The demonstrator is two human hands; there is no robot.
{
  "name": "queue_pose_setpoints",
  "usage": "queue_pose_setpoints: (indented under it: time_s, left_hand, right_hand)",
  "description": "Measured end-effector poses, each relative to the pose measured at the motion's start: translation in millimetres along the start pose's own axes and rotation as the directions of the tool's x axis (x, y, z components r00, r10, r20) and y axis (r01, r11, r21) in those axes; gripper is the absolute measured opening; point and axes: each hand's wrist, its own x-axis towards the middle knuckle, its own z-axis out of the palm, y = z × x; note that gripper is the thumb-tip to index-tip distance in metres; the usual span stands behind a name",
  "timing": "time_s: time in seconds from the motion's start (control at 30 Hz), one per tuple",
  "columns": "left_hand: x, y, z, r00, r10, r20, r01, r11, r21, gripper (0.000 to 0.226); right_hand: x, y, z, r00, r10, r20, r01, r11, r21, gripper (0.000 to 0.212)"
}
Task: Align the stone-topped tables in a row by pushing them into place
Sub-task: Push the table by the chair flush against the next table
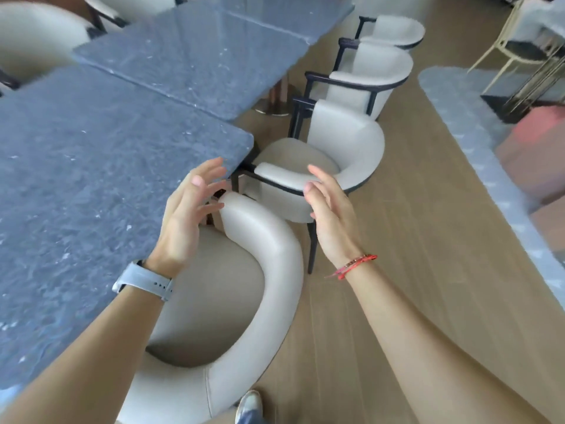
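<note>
A dark grey stone-topped table (91,185) fills the left of the view. A second one (195,59) stands behind it, shifted to the right so their edges do not line up. A third (290,10) lies beyond at the top. My left hand (189,215) hovers open, fingers spread, just off the near table's right corner, touching nothing. My right hand (330,215) is open too, in the air above a cream chair. A watch is on the left wrist, a red string on the right.
Cream armchairs with dark frames line the tables' right side: one (244,301) under my arms, another (330,160) past it, two more (373,78) farther back. Wooden floor (412,270) runs on the right beside a pale rug (477,142). More chairs stand at top left.
</note>
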Motion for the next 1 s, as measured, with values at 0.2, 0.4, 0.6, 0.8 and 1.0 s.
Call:
queue_pose_setpoints:
  time_s: [0.2, 0.4, 0.6, 0.8, 1.0]
  left_hand:
    - [15, 12, 31, 0.971, 0.042, -0.234, -0.029, 0.998, 0.059, 0.047]
    - [-5, 23, 72, 0.867, 0.066, -0.493, -0.017, 0.995, 0.103, 0.050]
    - [-36, 32, 83, 0.724, 0.088, -0.684, -0.008, 0.993, 0.119, 0.047]
    - [-58, 20, 64, 0.657, 0.074, -0.750, 0.007, 0.994, 0.105, 0.054]
    - [-68, -4, 48, 0.630, 0.040, -0.775, 0.041, 0.996, 0.084, 0.048]
  right_hand:
    - [68, 2, -10, 0.966, -0.080, 0.247, 0.069, 0.996, 0.053, 0.057]
    - [113, -3, -29, 0.860, -0.144, 0.490, 0.121, 0.989, 0.080, 0.058]
    - [128, -10, -13, 0.745, -0.181, 0.642, 0.172, 0.982, 0.078, 0.063]
    - [113, -5, 22, 0.663, -0.208, 0.719, 0.202, 0.975, 0.096, 0.052]
    - [109, 6, 45, 0.632, -0.191, 0.751, 0.234, 0.971, 0.050, 0.046]
